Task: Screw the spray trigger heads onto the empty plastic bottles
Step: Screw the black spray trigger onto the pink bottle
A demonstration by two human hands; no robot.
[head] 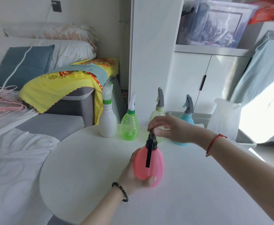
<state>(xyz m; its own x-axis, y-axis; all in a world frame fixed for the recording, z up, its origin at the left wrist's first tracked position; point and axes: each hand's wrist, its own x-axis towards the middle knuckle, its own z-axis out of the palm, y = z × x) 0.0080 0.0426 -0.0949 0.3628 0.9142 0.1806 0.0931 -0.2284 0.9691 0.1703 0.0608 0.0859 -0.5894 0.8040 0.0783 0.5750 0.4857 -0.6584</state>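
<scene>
Head view: left hand is grasping the round pink plastic bottle above the white round surface; right hand is pinching the black spray trigger head sitting on its neck. White, green, yellowish and blue capped bottles are standing behind.

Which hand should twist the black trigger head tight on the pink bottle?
Probably the right hand: it already pinches the top of the black trigger head, while the left hand cups the pink bottle from below and can steady it.
</scene>
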